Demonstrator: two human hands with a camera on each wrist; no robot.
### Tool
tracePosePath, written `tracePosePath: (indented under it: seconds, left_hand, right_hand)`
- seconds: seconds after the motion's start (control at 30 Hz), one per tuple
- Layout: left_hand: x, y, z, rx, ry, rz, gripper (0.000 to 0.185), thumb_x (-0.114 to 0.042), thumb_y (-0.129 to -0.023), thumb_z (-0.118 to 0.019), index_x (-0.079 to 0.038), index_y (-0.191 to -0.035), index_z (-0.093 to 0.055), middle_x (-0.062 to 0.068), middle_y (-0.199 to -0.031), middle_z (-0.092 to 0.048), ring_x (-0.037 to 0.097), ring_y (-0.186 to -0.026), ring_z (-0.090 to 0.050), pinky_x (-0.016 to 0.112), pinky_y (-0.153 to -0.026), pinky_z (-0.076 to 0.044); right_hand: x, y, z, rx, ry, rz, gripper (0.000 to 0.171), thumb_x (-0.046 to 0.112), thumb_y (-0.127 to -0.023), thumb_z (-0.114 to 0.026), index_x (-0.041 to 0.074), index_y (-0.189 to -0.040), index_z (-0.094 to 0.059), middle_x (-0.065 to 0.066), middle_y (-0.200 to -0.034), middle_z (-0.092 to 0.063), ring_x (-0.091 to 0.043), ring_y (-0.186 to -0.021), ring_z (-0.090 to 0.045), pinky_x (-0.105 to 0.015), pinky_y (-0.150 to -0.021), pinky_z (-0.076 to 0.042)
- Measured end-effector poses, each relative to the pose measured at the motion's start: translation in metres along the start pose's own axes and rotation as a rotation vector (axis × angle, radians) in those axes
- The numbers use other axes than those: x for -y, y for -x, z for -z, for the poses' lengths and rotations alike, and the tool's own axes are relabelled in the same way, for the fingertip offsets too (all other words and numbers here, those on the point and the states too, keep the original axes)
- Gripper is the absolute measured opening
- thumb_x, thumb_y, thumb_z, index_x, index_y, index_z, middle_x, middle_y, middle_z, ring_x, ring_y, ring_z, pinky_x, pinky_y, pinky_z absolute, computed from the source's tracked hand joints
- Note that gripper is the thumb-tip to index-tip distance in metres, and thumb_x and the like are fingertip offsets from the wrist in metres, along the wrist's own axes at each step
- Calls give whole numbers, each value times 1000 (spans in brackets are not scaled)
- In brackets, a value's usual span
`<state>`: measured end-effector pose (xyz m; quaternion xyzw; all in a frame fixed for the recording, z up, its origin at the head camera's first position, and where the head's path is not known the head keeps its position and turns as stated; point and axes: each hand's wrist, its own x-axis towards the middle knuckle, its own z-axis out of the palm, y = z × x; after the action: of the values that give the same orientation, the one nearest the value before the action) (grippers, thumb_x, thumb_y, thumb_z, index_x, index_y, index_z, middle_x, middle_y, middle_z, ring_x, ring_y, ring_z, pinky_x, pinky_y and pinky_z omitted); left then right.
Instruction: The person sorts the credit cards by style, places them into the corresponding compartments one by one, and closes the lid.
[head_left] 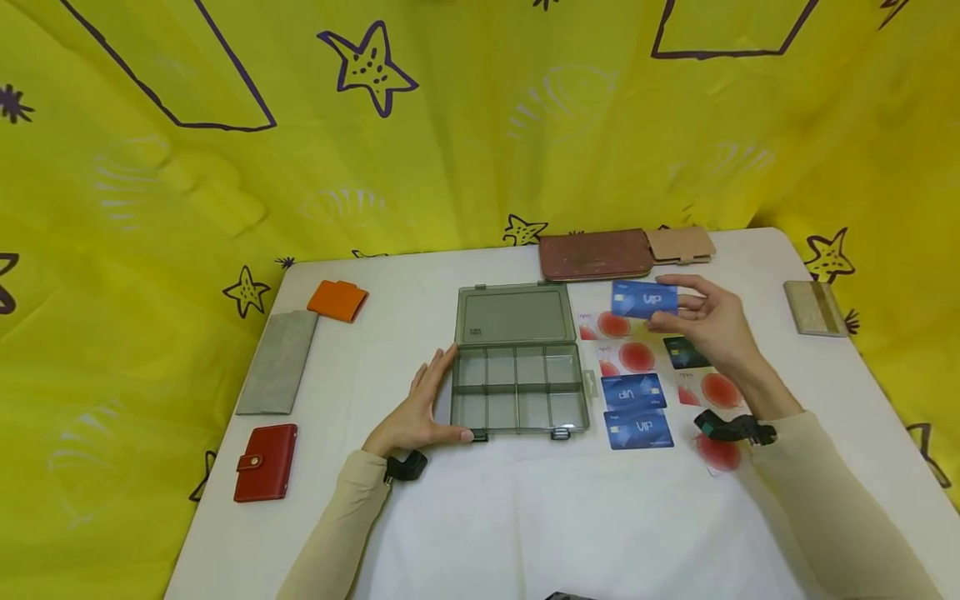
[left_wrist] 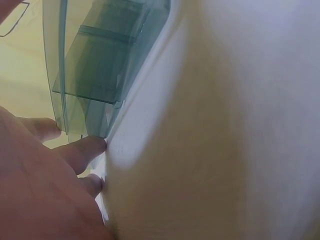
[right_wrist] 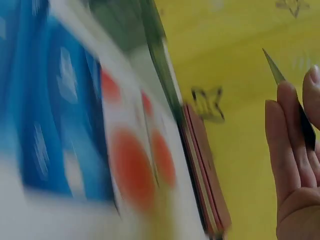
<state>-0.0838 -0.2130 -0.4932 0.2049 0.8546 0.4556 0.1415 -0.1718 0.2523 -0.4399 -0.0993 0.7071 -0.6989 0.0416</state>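
Blue card (head_left: 643, 299) pinched mid-air, apparently clear of the box (head_left: 517, 387) edge.

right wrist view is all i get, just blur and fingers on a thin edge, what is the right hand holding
Observer: A blue VIP card, pinched by the right hand and lifted above the cards lying on the table.
Operator: where's the box
Observer: The clear compartment box sits left of the cards, lid open and tilted back.
Operator: left hand doing anything
Observer: The left hand rests against the box's left front corner, fingers straight.
Operator: anything in the box yet
Observer: Its compartments look empty in the head view.
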Motion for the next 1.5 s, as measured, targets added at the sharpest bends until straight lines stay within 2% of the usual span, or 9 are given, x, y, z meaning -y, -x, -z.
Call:
tracePosePath:
  seconds: [0.17,0.4,0.47,0.6,0.7,0.8,1.07,1.27,1.5]
  left_hand:
    - [1,1,1,0,-2,-6,134,-31,-77,-95,-17,-173,-3,6,-181,-2,34,-167,9,60,-133,9]
    - [2,0,0,-11,-10,-25,133,-29,-76,-95,-15,-173,-5,8,-181,-4,37,-167,7,61,-132,9]
    - [2,0,-1,-19,-14,-22,133,-29,-76,-95,-15,-173,-5,8,-181,-5,36,-167,6,61,-133,8]
    - [1,-2,-2,-20,-19,-2,134,-29,-76,-96,-16,-173,-5,7,-181,-4,35,-167,7,61,-133,8]
    - [-1,-2,-2,-16,-11,30,134,-30,-76,-96,-19,-173,-4,5,-181,-2,33,-167,9,61,-133,8]
    - [-2,-1,-2,-13,2,52,134,-32,-76,-96,-22,-173,-4,4,-181,-1,33,-167,10,63,-132,7]
    - [0,0,-3,-13,-4,45,134,-35,-76,-95,-22,-173,-3,5,-181,-1,35,-166,10,65,-132,8]
    - [1,0,-4,-16,-16,40,134,-38,-76,-94,-21,-173,-3,5,-181,-2,36,-166,9,64,-132,8]
    - [0,-1,-4,-20,-33,41,135,-37,-74,-95,-23,-173,-3,4,-181,-2,33,-167,8,60,-133,7]
  right_hand:
    - [-7,11,-55,214,-7,-5,63,-10,-88,-80,-8,-145,-55,4,-103,-81,-9,-90,-78,-23,-80,-65]
    - [-20,30,-131,292,134,53,67,5,-74,-96,-3,-134,-67,-2,-90,-74,-7,-77,-69,-20,-76,-63]
    - [-22,36,-147,297,203,98,66,10,-71,-99,4,-131,-72,-6,-97,-75,-9,-78,-69,-23,-75,-63]
    - [-27,40,-167,269,369,249,71,17,-59,-105,12,-124,-76,-8,-127,-77,-19,-107,-72,-36,-89,-61]
    - [-30,40,-176,256,469,322,74,22,-53,-108,13,-120,-77,-7,-140,-71,-29,-127,-60,-49,-100,-54]
    - [-30,41,-182,265,531,321,74,27,-52,-108,14,-118,-78,-9,-145,-65,-33,-130,-53,-61,-107,-48]
    - [-32,43,-189,302,727,329,73,41,-54,-106,15,-117,-80,-11,-150,-61,-36,-136,-49,-66,-113,-41]
    - [-30,42,-187,309,720,346,88,40,-55,-106,12,-132,-73,-15,-150,-60,-37,-135,-51,-65,-112,-44]
    - [-21,40,-162,330,653,328,70,29,-73,-100,8,-133,-71,-15,-144,-64,-37,-132,-56,-65,-107,-50]
